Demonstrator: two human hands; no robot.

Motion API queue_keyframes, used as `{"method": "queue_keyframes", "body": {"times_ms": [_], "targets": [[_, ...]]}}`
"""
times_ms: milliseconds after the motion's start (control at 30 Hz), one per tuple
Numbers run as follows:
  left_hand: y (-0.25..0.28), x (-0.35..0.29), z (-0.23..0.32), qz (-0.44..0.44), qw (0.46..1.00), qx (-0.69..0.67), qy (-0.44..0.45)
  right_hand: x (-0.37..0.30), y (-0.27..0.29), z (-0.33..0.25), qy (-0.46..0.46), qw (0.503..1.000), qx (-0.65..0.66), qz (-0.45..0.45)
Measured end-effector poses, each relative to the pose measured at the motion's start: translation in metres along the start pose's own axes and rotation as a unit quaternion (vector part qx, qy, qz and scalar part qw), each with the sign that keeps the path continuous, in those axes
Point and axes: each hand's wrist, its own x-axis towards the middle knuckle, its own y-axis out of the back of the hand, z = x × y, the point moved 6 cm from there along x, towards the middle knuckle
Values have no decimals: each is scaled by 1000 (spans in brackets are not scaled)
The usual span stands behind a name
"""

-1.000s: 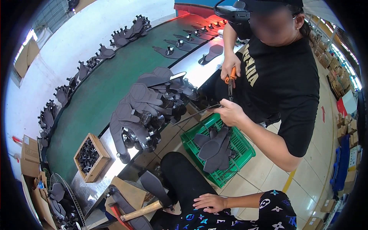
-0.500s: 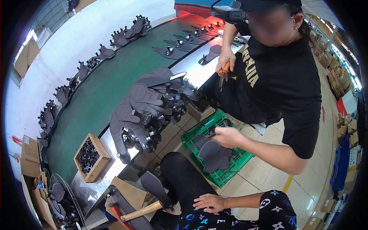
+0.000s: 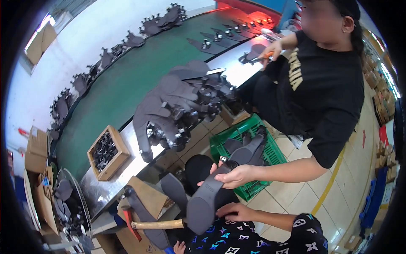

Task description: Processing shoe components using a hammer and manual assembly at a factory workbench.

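Green bench (image 3: pixel 105 93) stands behind. Co-worker's hand (image 3: pixel 237 175) pinches the grey paddle (image 3: pixel 204 209) over the lap (image 3: pixel 211 237); loosely bent right hand (image 3: pixel 237 213), beside it, could best support its broad end; left hand (image 3: pixel 179 248): grip cannot be told.

Flat grey piece (image 3: pixel 202 211), slanting, rounded end near right hand (image 3: pixel 237 211).
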Motion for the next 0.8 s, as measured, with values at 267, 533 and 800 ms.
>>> {"method": "queue_keyframes", "body": {"times_ms": [267,533,800], "targets": [[13,13,18,43,987,-120,101,59,22,-103,15,902,421,93],[85,77,75,74,983,-104,129,82,4,-155,-44,971,141,187],[262,186,168,351,872,-309,141,100,-84,-228,-57,988,57,-129]]}}
